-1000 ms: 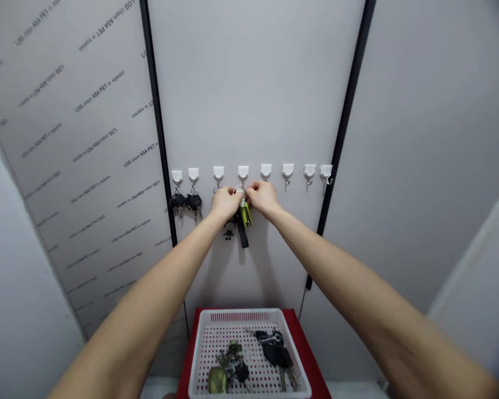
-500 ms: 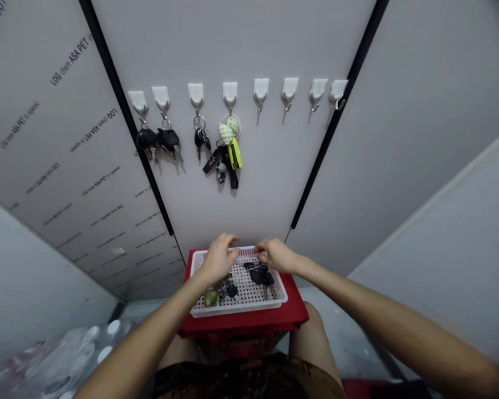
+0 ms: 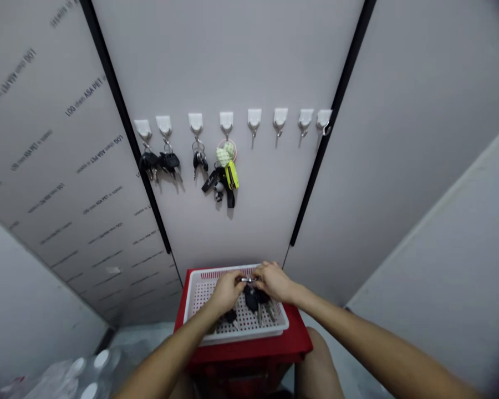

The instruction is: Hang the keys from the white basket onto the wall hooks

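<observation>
Over the white plastic basket (image 3: 249, 334), a bunch of keys (image 3: 251, 299) with black heads hangs by its metal ring between my hands. My left hand (image 3: 225, 290) pinches the left end of the ring with thumb and finger. On the other end, my right hand (image 3: 273, 281) closes its fingertips, with the black key heads just under it. Another dark key bunch (image 3: 230, 316) lies in the basket, partly covered by my left wrist.
The basket stands on a red stool (image 3: 241, 354) against the wall. White hooks (image 3: 254, 116) run in a row above; the left ones carry key bunches (image 3: 169, 162), one with a yellow-green tag (image 3: 232, 175). Wrapped plastic bottles (image 3: 102, 363) stand on the floor at lower left.
Both hands have come down into the basket and closed on the key ring, lifting the black keys a little. The view has tilted, so the hooks appear lower.
</observation>
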### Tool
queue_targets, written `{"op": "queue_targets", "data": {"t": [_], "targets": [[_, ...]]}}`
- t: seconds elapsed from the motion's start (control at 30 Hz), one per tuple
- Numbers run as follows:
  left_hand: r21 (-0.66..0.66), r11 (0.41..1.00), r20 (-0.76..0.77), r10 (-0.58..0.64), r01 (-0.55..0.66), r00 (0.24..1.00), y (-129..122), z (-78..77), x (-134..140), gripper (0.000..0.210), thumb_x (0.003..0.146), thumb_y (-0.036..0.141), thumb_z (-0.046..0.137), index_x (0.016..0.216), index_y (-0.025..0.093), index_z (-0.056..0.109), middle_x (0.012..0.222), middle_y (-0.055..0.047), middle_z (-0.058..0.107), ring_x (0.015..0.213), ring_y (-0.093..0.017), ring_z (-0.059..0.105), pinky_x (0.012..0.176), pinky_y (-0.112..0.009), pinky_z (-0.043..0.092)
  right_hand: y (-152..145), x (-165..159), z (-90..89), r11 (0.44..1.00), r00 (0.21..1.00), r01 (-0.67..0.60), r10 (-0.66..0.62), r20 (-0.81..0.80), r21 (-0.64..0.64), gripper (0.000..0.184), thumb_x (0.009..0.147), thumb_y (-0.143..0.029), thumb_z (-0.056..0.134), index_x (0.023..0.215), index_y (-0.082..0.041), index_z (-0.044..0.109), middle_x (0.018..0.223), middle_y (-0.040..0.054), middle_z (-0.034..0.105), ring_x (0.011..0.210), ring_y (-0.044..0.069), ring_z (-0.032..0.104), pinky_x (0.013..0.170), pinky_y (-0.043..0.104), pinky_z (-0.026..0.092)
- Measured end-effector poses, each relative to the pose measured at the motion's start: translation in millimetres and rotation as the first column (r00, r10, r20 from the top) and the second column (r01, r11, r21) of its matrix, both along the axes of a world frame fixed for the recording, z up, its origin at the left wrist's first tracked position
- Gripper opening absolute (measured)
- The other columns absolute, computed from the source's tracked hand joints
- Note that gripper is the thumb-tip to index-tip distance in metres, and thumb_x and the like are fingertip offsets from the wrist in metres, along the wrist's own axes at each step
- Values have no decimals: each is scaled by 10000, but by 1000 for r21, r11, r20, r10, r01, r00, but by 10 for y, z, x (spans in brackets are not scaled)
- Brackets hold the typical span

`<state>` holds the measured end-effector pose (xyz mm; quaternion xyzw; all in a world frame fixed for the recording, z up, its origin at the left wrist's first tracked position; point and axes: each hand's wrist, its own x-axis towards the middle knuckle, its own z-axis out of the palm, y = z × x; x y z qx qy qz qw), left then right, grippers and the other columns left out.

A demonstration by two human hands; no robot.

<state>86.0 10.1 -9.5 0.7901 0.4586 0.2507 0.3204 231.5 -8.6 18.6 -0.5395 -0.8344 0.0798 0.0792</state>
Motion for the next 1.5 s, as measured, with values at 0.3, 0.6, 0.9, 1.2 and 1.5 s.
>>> {"op": "queue_targets", "data": {"t": [0.3, 0.6, 0.9, 1.2, 1.5], "targets": [[-18, 994, 649, -68, 106, 757, 166, 994, 228, 270, 646, 162, 440, 912, 118, 453, 922, -75, 548, 842, -126, 493, 762, -252, 371, 262, -106, 1001, 951, 633, 278, -79, -770, 132, 166, 638, -294, 433, 646, -135, 479, 539, -12, 491, 481, 79, 436, 470, 189, 351], [187, 968, 589, 25, -166, 808, 502, 1951, 454, 278, 624, 140, 446, 896, 123, 501, 735, -25, 562, 614, -99, 483, 585, -213, 388, 609, -194, 2067, 599, 688, 583, -4, -726, 549, 170, 611, -288, 433, 588, -139, 513, 524, -4, 522, 490, 87, 465, 499, 193, 343], [104, 976, 516, 110, -189, 850, 625, 1940, 467, 242, 614, 140, 457, 847, 125, 520, 701, -17, 559, 600, -91, 477, 569, -199, 378, 856, -181, 2177, 586, 777, 612, -322, -542, 530, 180, 610, -274, 414, 611, -147, 543, 599, 40, 571, 577, 134, 514, 542, 229, 365], [25, 997, 522, 47, -70, 852, 524, 1840, 448, 434, 642, 132, 412, 1073, 111, 370, 882, -74, 542, 655, -95, 512, 580, -210, 394, 740, -173, 2275, 568, 836, 529, -477, -271, 630, 174, 641, -235, 417, 734, -159, 544, 691, 96, 571, 671, 197, 525, 554, 285, 370], [-110, 992, 137, -54, 69, 989, 195, 786, -315, 311, 627, 151, 444, 928, 87, 487, 883, -92, 557, 774, -124, 507, 698, -236, 385, 399, -220, 1394, 757, 945, 314, -193, -263, 573, 265, 692, -315, 385, 862, -149, 503, 684, 42, 555, 628, 134, 487, 573, 250, 343]]}}
